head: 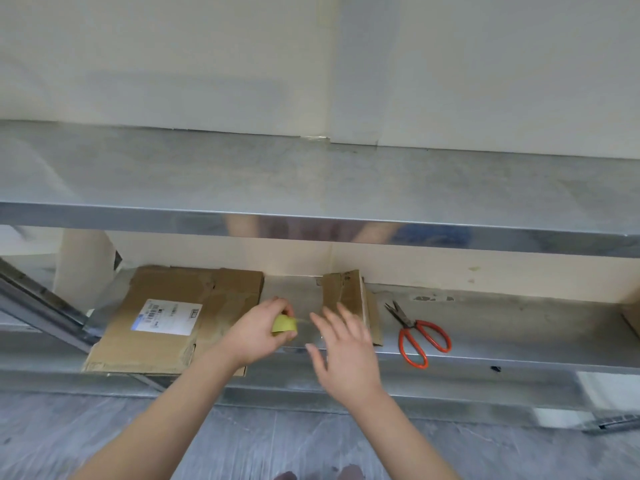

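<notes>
So this is a two-level metal rack against a cream wall, grey marbled floor underneath. The upper shelf is shiny enough to mirror the person's arms along its front edge. All the stuff sits on the lower shelf: a flattened cardboard box with a white label on the left, a smaller cardboard piece in the middle, and red-handled scissors lying to the right. The left hand has its fingers curled round a yellow-green tape roll, held just above the bare steel between the two cardboards. The right hand is beside it, fingers spread, holding nothing, a bit blurry
</notes>
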Demonstrator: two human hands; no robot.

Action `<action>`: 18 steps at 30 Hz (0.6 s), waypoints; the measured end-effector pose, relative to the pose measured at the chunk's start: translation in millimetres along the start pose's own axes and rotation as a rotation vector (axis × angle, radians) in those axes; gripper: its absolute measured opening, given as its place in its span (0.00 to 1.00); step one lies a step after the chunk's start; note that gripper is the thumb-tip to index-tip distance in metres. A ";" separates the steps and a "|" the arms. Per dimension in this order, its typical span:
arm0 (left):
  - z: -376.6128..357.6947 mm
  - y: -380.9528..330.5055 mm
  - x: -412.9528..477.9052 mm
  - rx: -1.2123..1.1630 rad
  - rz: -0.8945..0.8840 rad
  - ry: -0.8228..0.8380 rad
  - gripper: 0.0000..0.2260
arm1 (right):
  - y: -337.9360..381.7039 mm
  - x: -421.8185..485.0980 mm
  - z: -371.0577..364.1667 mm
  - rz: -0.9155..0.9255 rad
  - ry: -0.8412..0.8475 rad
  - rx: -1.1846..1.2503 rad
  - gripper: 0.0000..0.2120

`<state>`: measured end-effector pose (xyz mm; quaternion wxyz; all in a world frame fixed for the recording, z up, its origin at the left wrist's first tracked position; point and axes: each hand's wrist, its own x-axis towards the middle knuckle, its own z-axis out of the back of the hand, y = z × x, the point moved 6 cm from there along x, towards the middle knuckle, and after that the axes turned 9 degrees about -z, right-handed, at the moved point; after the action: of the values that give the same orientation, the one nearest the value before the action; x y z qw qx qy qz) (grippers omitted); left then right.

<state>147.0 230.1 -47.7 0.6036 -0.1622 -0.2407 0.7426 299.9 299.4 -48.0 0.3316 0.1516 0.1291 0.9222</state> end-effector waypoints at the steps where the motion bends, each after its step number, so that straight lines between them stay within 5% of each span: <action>1: 1.1 -1.9 -3.8 -0.005 -0.021 -0.001 0.11 | 10.9 4.1 -7.6 -0.012 0.064 0.014 0.25; 8: 20.6 15.5 -33.1 -0.002 -0.031 -0.019 0.11 | 44.5 16.8 -40.0 -0.166 0.323 0.387 0.17; 14: 22.0 21.8 -44.6 -0.019 -0.059 0.003 0.10 | 56.9 23.6 -45.6 -0.307 0.299 0.578 0.04; 18: 25.1 31.9 -45.4 -0.065 -0.004 0.016 0.16 | 56.4 28.1 -49.5 -0.354 0.254 0.608 0.08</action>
<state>117.5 176.9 -46.8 0.6014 -0.1872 -0.2600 0.7319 229.0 268.7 -69.0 0.4069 0.1030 0.4615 0.7816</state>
